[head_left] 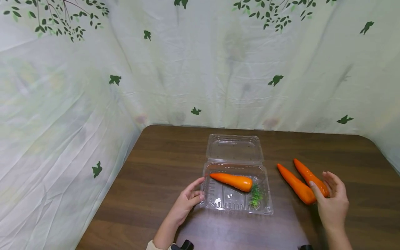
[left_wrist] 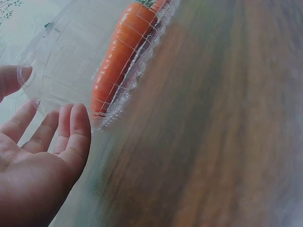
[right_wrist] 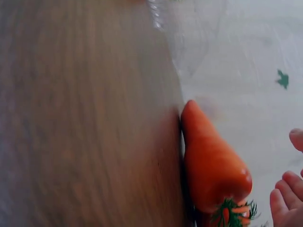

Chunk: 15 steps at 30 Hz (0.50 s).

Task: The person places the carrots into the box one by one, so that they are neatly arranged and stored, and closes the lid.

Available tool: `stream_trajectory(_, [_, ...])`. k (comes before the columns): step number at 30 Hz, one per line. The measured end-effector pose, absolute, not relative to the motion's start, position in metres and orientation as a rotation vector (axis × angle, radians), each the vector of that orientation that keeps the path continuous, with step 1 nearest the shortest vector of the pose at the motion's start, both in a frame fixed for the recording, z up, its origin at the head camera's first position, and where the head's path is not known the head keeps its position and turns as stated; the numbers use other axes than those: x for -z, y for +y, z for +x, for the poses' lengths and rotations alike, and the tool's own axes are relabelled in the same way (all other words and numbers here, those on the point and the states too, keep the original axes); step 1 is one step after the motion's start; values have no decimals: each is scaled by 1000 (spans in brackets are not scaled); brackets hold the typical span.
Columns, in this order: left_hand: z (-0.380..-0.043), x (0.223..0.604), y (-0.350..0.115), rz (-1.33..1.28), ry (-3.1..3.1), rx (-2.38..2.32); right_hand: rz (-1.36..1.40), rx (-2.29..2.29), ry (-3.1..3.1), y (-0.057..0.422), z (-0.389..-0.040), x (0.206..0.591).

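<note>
A clear plastic clamshell container [head_left: 267, 205] lies with its lid folded back on the table. Inside rests one orange carrot [head_left: 231, 181], tip to the left, its green top [head_left: 256, 197] at the wide end. My left hand [head_left: 185, 203] holds the container's left rim, thumb over the edge and fingers against the outer wall [left_wrist: 85, 71]. Two more carrots lie side by side to the right, the nearer [head_left: 295, 184] and the farther [head_left: 307, 173]. Over their wide ends hovers my right hand [head_left: 334, 198], fingers spread. The right wrist view shows a gap between its fingers and the carrot [right_wrist: 210, 161].
The brown wooden table [head_left: 150, 166] has rounded far corners. Behind it hangs a pale cloth [head_left: 218, 86] with printed leaves. The raised lid [head_left: 234, 147] of the container extends toward the table's far edge.
</note>
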<state>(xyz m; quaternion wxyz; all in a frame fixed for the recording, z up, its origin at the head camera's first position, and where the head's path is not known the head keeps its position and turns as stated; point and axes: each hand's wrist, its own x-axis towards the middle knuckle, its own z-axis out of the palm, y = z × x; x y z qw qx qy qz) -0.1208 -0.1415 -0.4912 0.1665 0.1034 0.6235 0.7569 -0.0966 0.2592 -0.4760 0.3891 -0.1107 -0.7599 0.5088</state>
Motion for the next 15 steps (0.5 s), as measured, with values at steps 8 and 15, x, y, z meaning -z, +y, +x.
stream_trajectory(8, [-121, 491, -142, 300, 1776, -2153, -428, -1254, -1976, 271, -92, 482])
stream_trajectory(15, [-121, 492, -142, 301, 1780, -2159, -636, -1201, -2151, 280, -88, 484])
